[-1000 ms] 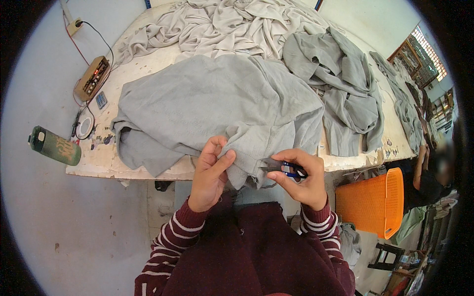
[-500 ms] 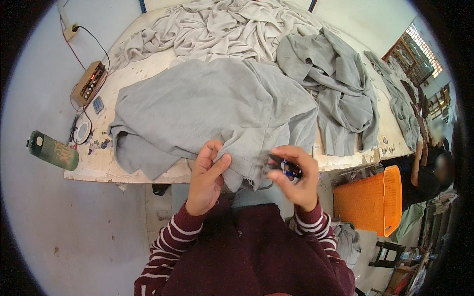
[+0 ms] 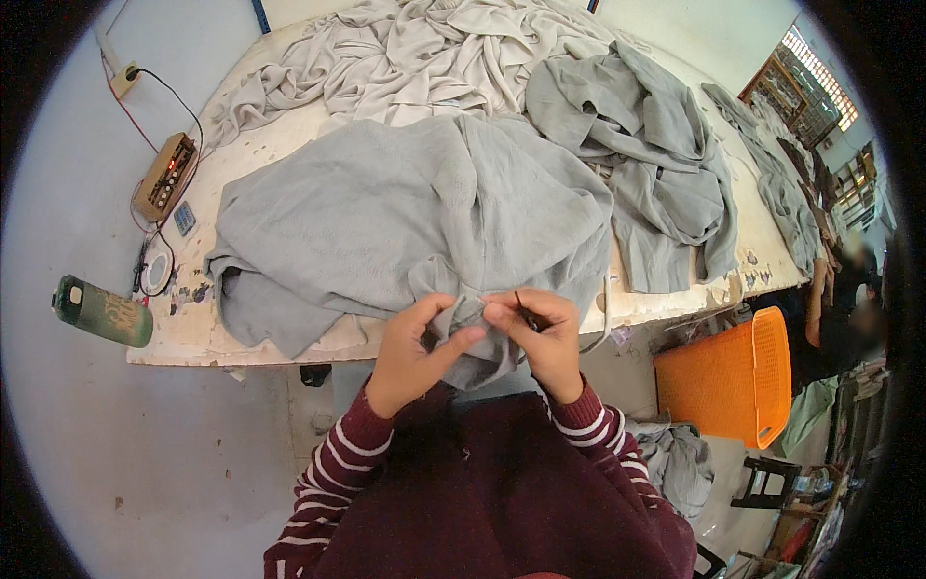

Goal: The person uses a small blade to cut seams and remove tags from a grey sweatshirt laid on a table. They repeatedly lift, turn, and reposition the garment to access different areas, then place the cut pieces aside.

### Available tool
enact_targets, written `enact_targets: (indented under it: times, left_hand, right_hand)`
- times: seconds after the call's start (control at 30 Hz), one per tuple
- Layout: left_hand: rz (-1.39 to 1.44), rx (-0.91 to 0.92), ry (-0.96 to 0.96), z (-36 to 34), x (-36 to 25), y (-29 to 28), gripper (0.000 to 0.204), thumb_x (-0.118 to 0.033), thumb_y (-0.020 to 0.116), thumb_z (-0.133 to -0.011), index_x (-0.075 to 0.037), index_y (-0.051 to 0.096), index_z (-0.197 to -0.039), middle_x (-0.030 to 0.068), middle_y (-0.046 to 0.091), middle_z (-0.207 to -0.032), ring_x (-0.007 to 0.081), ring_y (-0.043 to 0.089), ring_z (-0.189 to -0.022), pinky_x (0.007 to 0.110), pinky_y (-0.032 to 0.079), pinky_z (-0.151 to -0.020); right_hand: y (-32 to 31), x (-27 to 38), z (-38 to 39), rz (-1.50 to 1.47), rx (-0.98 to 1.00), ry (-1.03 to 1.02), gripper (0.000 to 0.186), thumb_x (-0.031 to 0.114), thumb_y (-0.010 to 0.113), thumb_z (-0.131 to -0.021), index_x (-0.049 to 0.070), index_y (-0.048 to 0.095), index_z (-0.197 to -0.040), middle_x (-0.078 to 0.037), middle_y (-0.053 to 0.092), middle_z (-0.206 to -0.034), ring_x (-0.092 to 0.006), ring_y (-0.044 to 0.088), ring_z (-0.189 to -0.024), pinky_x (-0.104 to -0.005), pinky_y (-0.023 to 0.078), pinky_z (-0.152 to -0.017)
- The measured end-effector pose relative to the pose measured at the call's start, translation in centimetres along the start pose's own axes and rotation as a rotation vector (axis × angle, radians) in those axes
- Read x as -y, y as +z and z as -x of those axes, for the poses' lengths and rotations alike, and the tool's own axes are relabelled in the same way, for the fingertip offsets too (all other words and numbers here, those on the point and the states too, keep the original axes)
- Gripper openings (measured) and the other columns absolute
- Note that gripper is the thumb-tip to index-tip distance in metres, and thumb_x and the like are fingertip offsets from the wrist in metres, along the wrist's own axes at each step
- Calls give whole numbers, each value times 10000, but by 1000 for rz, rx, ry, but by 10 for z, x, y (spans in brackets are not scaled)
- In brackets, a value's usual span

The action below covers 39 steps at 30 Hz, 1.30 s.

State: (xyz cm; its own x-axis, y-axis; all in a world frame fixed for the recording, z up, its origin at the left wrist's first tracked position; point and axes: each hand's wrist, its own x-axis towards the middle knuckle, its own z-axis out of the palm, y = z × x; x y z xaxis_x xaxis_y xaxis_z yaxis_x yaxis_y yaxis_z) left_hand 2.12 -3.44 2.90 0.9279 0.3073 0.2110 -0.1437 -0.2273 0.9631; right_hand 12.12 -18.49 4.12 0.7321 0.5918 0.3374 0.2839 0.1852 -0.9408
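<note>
A grey cloth garment (image 3: 357, 212) is spread in folds over the table, its near part hanging past the front edge. My left hand (image 3: 413, 352) is closed on a gathered bit of this garment, thumb and forefinger pinching a seam. Right beside it, my right hand (image 3: 542, 338) pinches the same seam between thumb and finger. Small dark thread snips (image 3: 522, 307) are tucked in the right hand; only a dark tip shows and the fingers hide the rest. Both hands are close together at the table's front edge.
Pale cloth (image 3: 415, 58) is heaped at the back of the table (image 3: 260, 354), with another grey garment (image 3: 666, 183) at right. A green bottle (image 3: 104, 311) and a brown control box (image 3: 164, 179) are at left. An orange basket (image 3: 719, 381) stands right, near another person (image 3: 839, 314).
My right hand has moved left to the garment's seam and turned, so the snips are now mostly hidden. The seam is gathered up between both hands.
</note>
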Motion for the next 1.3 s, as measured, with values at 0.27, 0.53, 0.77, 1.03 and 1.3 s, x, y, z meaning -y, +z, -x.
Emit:
enact_targets:
  times: [0.27,0.53,0.77,1.03,1.3]
  left_hand:
    - [319,-2,-122,-5,-2,4,166,-153,681,-871,-3,623,-916,-45,589,-783,27,489,-719,198,401,-644]
    - [325,11,-150,-4,0,9,169,-144,682,-870,-2,628,-943,-40,600,-797,27,501,-716,195,413,-640]
    - [340,18,-139,-3,-1,8,176,-142,679,-873,1,633,-966,-40,608,-819,29,515,-754,198,426,-681]
    - [394,53,-148,-3,1,7,188,-141,684,-872,2,640,-985,-25,633,-852,35,532,-779,200,436,-699]
    - [399,2,-192,-2,-1,7,212,-144,693,-867,24,639,-984,0,652,-872,41,554,-779,204,448,-692]
  right_hand:
    - [-31,19,-5,246,-20,13,353,124,763,-778,9,669,-1098,-57,654,-827,-121,591,-798,-251,461,-722]
    - [-23,11,9,-26,65,205,269,64,748,-793,-21,632,-1021,-62,692,-924,-80,612,-842,-224,479,-749]
    - [-19,10,1,-20,95,188,227,55,744,-793,-29,653,-984,-63,698,-889,-93,631,-829,-235,491,-746]
    - [-21,10,4,41,58,197,190,97,756,-788,-12,682,-925,-32,687,-796,-57,581,-721,-203,447,-645]
    - [-21,22,-1,413,29,-104,210,113,775,-749,23,695,-921,-92,699,-783,-135,655,-647,-235,473,-575]
